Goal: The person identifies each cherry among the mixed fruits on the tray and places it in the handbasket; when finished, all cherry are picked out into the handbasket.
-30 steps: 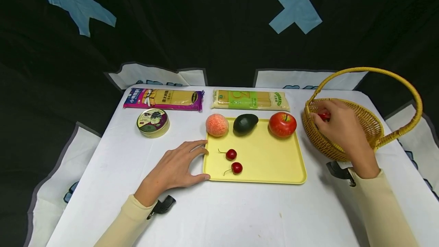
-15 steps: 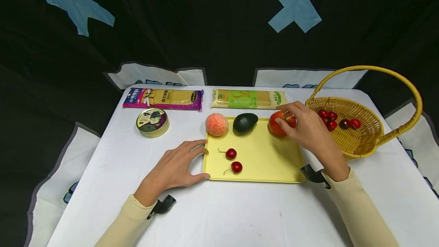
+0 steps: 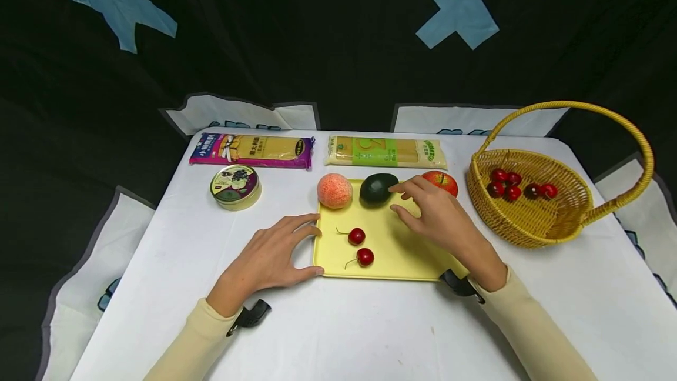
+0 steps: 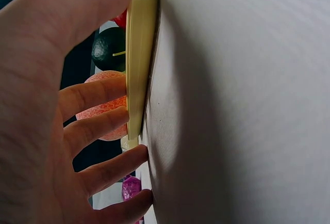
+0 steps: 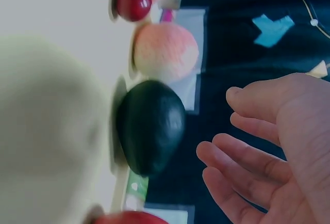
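Observation:
My left hand (image 3: pixel 270 257) rests against the left edge of a yellow tray (image 3: pixel 412 251), thumb and fingertips touching its rim in the left wrist view. Over the tray is my right hand (image 3: pixel 436 216), fingers loosely spread and nothing between them. Its fingertips are close to a dark avocado (image 3: pixel 376 189), and the right wrist view shows a gap between them and the avocado (image 5: pixel 150 128). Behind the hand sits a partly covered red apple (image 3: pixel 443 181). A pinkish peach (image 3: pixel 334 191) lies at the tray's back left corner. Two cherries with stems, one cherry (image 3: pixel 357 236) behind the other cherry (image 3: pixel 365 257), lie near the left.
On the right stands a wicker basket (image 3: pixel 534 234) with a tall handle (image 3: pixel 642 151) and several cherries (image 3: pixel 512 178) inside. Two noodle packs, a purple pack (image 3: pixel 254 150) and a green pack (image 3: pixel 388 152), lie along the back. A round tin (image 3: pixel 235 187) stands at left.
My right hand has left the basket, where a red cherry showed at its fingers, and moved left past the apple towards the avocado. The left hand stays at the tray's edge.

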A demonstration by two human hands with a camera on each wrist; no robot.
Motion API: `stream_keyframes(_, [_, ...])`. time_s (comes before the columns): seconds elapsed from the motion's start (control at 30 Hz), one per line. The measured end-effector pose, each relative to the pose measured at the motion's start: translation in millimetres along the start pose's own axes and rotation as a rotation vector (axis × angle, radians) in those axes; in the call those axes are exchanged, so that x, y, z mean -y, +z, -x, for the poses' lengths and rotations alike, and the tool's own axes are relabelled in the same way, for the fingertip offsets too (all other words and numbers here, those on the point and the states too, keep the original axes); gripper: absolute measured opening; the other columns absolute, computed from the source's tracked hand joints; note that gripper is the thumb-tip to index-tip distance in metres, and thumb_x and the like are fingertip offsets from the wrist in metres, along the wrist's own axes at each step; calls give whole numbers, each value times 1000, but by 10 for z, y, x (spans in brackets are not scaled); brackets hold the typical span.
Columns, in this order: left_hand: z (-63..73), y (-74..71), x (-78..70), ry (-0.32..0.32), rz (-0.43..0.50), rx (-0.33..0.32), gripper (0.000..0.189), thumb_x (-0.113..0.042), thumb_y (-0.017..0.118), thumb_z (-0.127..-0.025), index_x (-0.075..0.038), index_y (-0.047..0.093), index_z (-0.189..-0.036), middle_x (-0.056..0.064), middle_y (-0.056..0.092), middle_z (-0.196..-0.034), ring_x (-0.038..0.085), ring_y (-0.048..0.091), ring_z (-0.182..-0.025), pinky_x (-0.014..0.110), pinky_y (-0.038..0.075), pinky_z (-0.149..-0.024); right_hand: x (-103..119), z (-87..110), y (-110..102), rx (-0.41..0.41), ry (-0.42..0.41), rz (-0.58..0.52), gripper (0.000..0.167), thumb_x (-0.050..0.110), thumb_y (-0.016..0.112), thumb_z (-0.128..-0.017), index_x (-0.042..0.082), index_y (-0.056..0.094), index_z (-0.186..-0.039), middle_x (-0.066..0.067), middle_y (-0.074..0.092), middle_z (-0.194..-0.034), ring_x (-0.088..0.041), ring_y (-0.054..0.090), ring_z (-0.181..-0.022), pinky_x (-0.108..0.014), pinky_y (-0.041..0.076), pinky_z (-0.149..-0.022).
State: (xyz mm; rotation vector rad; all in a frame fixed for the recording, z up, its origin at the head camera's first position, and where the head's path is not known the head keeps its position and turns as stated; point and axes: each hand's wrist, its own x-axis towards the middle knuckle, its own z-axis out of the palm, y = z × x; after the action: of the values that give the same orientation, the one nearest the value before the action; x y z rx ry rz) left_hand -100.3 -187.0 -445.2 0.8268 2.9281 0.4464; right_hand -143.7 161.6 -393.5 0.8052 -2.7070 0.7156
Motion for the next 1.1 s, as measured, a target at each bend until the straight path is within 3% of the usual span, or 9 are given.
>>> stream_keyframes(0.4, [-7, 0, 8, 0, 4, 2, 71, -70, 78, -86, -27, 67, -142, -3, 47, -167, 24, 49, -149, 60, 57, -91, 220, 72, 249, 103, -93, -52, 27, 18, 86, -94, 10, 76, -118, -6, 73, -113, -20, 74, -87, -32, 61, -71])
stream_keyframes(0.6, [-2, 3, 11, 1, 2, -3, 71, -70, 78, -86, -27, 67, -142, -4, 46, -167, 23, 49, -149, 58, 57, -88, 346, 141, 340, 212, -134, -60, 19, 23, 82, -96, 15, 80, -114, 1, 72, -109, -9, 66, -84, -26, 57, -73])
stream_keyframes(0.87, [-5, -1, 9, 2, -7, 3, 72, -72, 77, -86, -27, 67, -142, -4, 46, -167, 24, 50, -149, 60, 57, -90, 402, 172, 414, 284, -210, -44, 13, 26, 84, -94, 21, 80, -105, 4, 70, -102, -6, 61, -83, -28, 56, -74])
stream_keyframes(1.1, [-1, 1, 9, 0, -6, 9, 72, -72, 76, -86, -28, 66, -143, -5, 45, -168, 24, 49, -149, 61, 57, -90, 386, 195, 453, 335, -217, -56, 19, 28, 88, -92, 21, 79, -108, 6, 68, -103, -7, 59, -85, -28, 55, -76])
